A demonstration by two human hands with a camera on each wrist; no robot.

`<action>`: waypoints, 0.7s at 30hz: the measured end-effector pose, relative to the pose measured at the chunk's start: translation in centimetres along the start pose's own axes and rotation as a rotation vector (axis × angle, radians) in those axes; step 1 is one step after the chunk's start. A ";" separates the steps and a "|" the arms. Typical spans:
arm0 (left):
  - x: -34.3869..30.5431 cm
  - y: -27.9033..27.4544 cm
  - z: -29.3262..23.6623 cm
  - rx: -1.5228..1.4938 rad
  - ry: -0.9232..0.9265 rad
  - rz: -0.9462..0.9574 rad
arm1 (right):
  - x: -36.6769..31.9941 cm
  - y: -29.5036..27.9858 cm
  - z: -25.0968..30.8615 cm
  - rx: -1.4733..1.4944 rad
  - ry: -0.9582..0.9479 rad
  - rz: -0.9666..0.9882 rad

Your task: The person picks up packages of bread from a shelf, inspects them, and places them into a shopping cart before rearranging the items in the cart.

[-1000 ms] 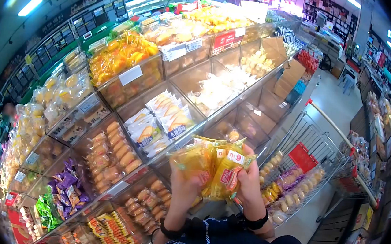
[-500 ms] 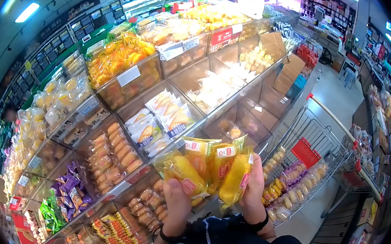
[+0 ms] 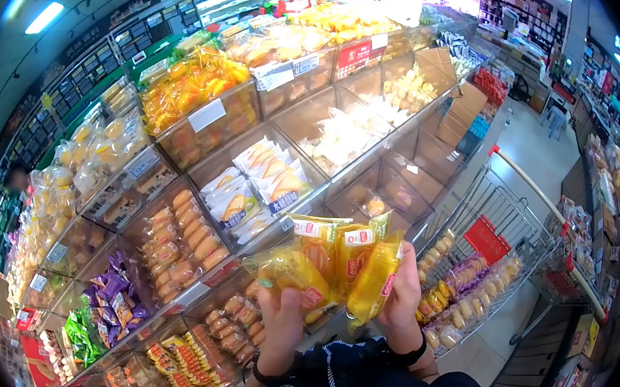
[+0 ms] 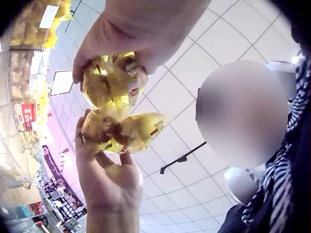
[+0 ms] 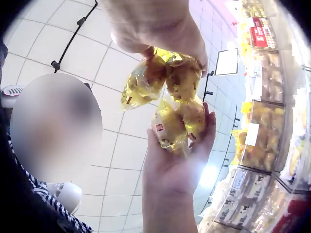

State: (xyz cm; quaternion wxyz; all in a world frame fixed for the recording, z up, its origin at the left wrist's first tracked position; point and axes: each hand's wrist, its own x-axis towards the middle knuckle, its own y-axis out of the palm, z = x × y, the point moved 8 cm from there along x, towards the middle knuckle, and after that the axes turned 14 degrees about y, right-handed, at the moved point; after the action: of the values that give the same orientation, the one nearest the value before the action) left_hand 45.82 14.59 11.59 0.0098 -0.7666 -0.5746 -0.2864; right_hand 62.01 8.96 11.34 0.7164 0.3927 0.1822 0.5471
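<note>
Several yellow-wrapped snack packs [image 3: 349, 253] with red labels are fanned out in front of the body. The left hand [image 3: 281, 325] grips the packs on the left side, its thumb on the front. On the right, the right hand [image 3: 406, 300] holds the rightmost pack [image 3: 376, 282] by its outer edge. From below, the left wrist view shows the left hand [image 4: 136, 34] curled round two packs [image 4: 114, 82]. In the right wrist view the right hand [image 5: 155, 24] is wrapped round packs [image 5: 182, 80] that touch those in the other hand.
Tiered clear bins [image 3: 205, 120] of packaged breads and snacks rise ahead and to the left. A shopping cart [image 3: 520, 221] holding long packs of round pastries [image 3: 470, 313] stands at the right. Beyond it are an aisle floor [image 3: 524, 139] and another stocked shelf [image 3: 608, 200].
Over the last second the bunched packs have been spread apart into a fan, and the left hand has shifted slightly down with its thumb raised. Since half a second ago little has moved.
</note>
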 end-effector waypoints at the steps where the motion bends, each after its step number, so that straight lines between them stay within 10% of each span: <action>1: 0.0 -0.3 0.1 -0.005 0.021 -0.022 | -0.1 0.0 0.1 0.012 -0.003 0.005; 21: 0.2 -1.5 0.3 -0.173 0.062 -0.302 | -0.3 -0.6 -0.7 0.047 0.073 -0.001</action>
State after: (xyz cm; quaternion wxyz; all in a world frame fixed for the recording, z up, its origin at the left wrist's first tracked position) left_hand 44.67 15.37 10.99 -0.0813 -0.6604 -0.6558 -0.3565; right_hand 61.80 8.93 10.36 0.7002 0.3890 0.2211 0.5563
